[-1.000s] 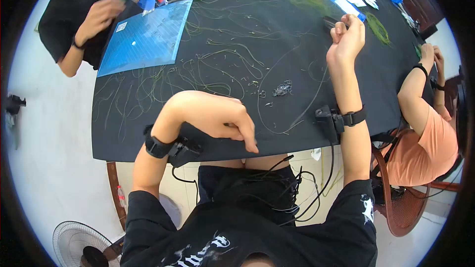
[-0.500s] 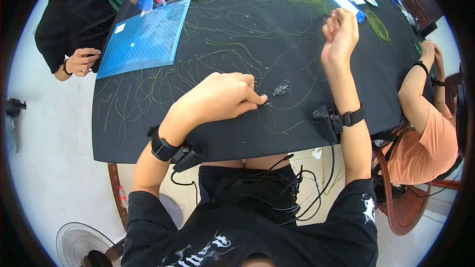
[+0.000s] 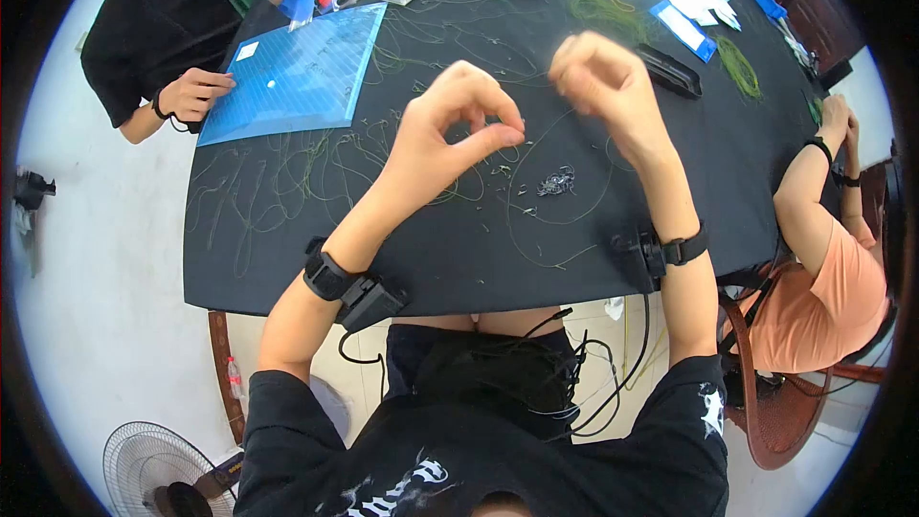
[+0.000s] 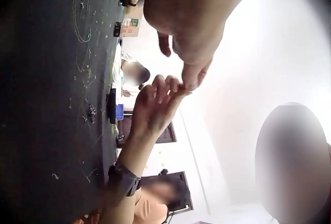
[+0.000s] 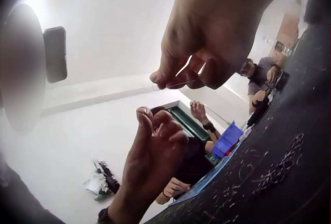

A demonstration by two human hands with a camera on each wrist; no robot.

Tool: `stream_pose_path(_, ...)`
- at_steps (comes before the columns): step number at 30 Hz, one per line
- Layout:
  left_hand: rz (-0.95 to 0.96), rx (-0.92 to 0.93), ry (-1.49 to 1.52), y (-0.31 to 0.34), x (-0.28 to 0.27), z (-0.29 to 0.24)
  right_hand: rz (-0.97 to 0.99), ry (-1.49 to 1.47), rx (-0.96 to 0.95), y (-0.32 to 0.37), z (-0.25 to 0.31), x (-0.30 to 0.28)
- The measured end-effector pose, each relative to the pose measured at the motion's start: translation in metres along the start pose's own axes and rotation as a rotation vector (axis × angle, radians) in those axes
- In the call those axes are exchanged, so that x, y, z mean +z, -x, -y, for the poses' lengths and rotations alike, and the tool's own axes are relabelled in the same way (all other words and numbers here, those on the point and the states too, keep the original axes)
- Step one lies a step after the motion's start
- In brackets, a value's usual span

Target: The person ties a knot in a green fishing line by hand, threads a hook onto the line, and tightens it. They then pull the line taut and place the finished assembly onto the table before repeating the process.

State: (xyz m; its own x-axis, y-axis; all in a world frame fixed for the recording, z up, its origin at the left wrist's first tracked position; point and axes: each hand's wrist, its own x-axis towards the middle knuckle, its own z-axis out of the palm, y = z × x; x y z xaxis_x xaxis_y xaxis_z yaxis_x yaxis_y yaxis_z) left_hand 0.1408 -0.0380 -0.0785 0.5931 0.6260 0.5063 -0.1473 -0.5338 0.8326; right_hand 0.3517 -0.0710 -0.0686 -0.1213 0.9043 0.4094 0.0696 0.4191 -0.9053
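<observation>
My left hand is raised over the table, thumb and index fingertips pinched together on a tiny object that they mostly hide; I cannot tell its kind. To its right, my right hand is blurred in the head view, fingers curled. In the right wrist view, a thin pale fishing line runs from the right hand's pinched thumb and finger. The left hand faces it there, fingertips a short way below. Between my forearms lies a small heap of dark metal hooks, with loose bits beside it.
Green line lengths spread over the black table. A blue translucent sheet lies at left by a seated person. A black case sits beyond my right hand. Another person sits at right. Cables hang from my wrist cameras.
My left hand has risen from the table's near edge, past the hook heap, to beside the right hand, fingertips now pinched. My right hand has moved left and turned inward, uncovering the black case.
</observation>
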Motion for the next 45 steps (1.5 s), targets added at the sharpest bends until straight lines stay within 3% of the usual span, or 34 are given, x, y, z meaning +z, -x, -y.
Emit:
stream_pose_path(4,-0.102,0.127,0.173,0.001,-0.003,0.004,0.216,-0.128,0.046,0.003,0.012,0.008)
stream_pose_path(19,-0.007,0.119,0.117,0.001,-0.002,-0.001,0.182,-0.082,0.005,0.006,0.012,0.024)
stream_pose_path(28,0.052,0.177,0.095,0.001,-0.003,0.002,0.272,-0.144,0.077,0.009,0.012,0.026)
stream_pose_path(35,-0.072,0.293,0.177,-0.003,-0.002,-0.003,0.189,-0.06,0.065,0.005,0.009,0.018)
stream_pose_path(39,-0.211,-0.076,0.142,0.004,-0.016,-0.001,0.055,0.052,-0.047,-0.001,0.002,0.012)
stream_pose_path(42,-0.158,-0.213,0.193,-0.001,-0.01,-0.003,0.045,0.114,-0.06,0.001,0.004,0.011)
stream_pose_path(45,0.029,-0.256,0.322,-0.001,-0.002,0.0,0.039,0.178,-0.08,0.002,0.008,0.015)
